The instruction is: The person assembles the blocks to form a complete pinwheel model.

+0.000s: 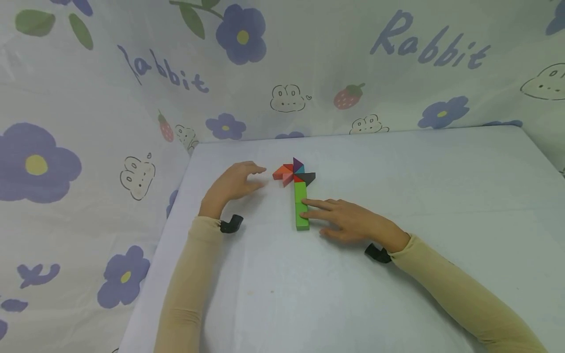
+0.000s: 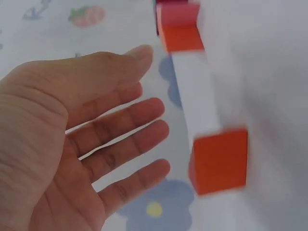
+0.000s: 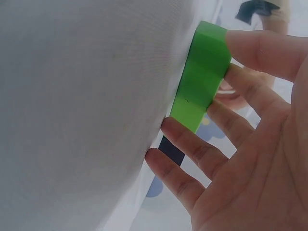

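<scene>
Small triangular blocks lie together as a pinwheel on the white table: an orange block (image 1: pixel 279 174), a pink block (image 1: pixel 287 179), a purple block (image 1: pixel 297 164), a dark grey block (image 1: pixel 308 177), plus red and blue ones. Below them, two green blocks (image 1: pixel 300 192) join end to end like a stem. My left hand (image 1: pixel 236 181) hovers left of the orange block, thumb and fingers apart, holding nothing. My right hand (image 1: pixel 350 221) reaches in from the right. Two of its fingertips touch the green blocks, and its fingers are spread and nearly straight in the right wrist view.
White cloth covers the tabletop (image 1: pixel 423 181). Behind and to the left hangs a patterned curtain (image 1: pixel 309 59) with flowers, rabbits and strawberries. A black strap-like piece (image 1: pixel 232 224) sits at the left wrist, another black piece (image 1: pixel 377 253) at the right.
</scene>
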Available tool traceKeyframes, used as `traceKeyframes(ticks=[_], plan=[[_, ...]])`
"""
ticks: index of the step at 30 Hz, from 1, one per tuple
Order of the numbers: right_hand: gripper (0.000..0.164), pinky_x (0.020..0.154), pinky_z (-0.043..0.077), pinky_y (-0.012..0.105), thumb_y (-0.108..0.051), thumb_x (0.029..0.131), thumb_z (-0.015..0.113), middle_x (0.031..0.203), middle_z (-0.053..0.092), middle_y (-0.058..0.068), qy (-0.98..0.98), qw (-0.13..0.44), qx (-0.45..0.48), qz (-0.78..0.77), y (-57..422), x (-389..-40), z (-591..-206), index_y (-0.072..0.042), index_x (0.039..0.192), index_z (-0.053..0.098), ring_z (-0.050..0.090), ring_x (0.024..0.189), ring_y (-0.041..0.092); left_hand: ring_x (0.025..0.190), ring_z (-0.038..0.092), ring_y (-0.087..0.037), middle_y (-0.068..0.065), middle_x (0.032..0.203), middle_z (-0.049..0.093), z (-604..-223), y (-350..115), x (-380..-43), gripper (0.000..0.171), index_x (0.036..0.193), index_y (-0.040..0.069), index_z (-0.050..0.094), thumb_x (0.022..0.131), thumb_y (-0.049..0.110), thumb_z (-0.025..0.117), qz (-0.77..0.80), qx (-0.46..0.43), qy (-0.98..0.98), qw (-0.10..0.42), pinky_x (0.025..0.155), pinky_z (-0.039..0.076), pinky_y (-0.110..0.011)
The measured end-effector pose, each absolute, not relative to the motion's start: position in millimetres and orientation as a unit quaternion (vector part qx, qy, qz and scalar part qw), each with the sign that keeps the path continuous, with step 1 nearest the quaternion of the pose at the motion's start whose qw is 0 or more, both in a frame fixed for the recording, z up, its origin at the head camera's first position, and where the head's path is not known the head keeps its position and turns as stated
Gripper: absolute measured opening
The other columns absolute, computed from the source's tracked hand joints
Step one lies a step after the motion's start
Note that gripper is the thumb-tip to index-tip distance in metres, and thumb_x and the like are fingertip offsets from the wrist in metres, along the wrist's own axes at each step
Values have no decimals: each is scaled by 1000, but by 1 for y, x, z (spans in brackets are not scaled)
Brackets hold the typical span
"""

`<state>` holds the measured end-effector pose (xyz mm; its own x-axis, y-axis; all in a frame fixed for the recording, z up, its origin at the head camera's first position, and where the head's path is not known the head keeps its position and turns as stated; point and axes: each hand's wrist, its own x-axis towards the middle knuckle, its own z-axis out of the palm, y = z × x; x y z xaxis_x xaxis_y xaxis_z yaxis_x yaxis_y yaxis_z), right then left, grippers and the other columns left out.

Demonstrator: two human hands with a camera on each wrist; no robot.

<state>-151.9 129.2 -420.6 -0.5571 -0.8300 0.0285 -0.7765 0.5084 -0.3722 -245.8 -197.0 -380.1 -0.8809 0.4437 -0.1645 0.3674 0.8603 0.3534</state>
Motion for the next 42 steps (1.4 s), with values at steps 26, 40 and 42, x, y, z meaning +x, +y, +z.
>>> traceKeyframes(ticks=[26, 40, 42], plan=[[58, 101, 47, 48, -22, 95, 62, 160, 31, 4, 860, 61, -473, -183, 130, -151, -419, -25, 149, 42, 51, 131, 30, 109, 58, -27, -8, 113, 64, -391, -222, -256, 61, 132, 8, 62, 79, 28, 82, 172, 199, 953, 153, 96, 49, -44], [57, 102, 47, 48, -22, 95, 60, 160, 30, 3, 862, 73, -469, -180, 130, -151, -418, -27, 149, 41, 49, 133, 30, 115, 55, -27, -8, 123, 61, -382, -211, -245, 66, 137, 13, 57, 79, 31, 82, 184, 182, 950, 178, 100, 47, -49], [58, 102, 47, 48, -21, 95, 61, 160, 30, 3, 862, 70, -470, -180, 130, -151, -418, -27, 149, 41, 49, 133, 30, 114, 55, -27, -7, 122, 62, -379, -212, -244, 67, 136, 14, 59, 78, 34, 83, 187, 180, 950, 172, 100, 47, -49]])
